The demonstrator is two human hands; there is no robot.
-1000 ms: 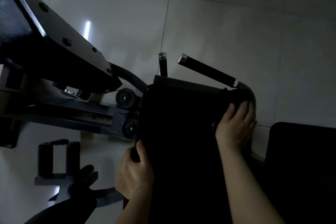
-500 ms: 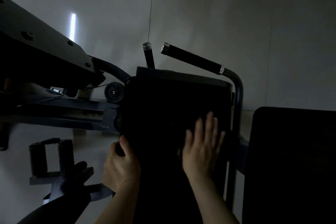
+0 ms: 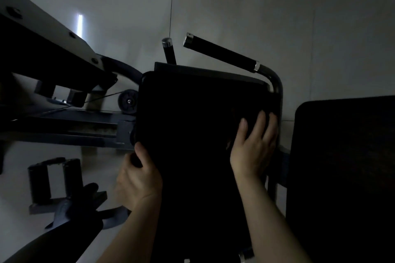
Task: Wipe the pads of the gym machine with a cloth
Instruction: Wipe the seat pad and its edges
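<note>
The left hand [image 3: 139,177] grips the left edge of the middle pad [image 3: 192,134], thumb hooked over its face and fingers curled behind, in the same place it held a second ago. To its right, the right hand [image 3: 254,145] lies with straight fingers pressed flat against the pad's right side. Half a second back it sat lower and nearer the centre, and a second back it was up at the top right corner by the bent bar, so it is sweeping back and forth across the right half. I judge the wiping stroke to be under way on this pad. The cloth itself cannot be made out (dark on dark, presumably under the right palm).

Counting from the left: one angled pad [image 3: 49,49] seen from its bolted back, one pair of short foot rollers [image 3: 55,179] on the floor, one pulley wheel [image 3: 128,101], the one middle pad, two black grip handles [image 3: 220,53] above it, and one further pad [image 3: 342,166] at the right edge. That makes three pads in view, of which the outer two are untouched at this moment.
</note>
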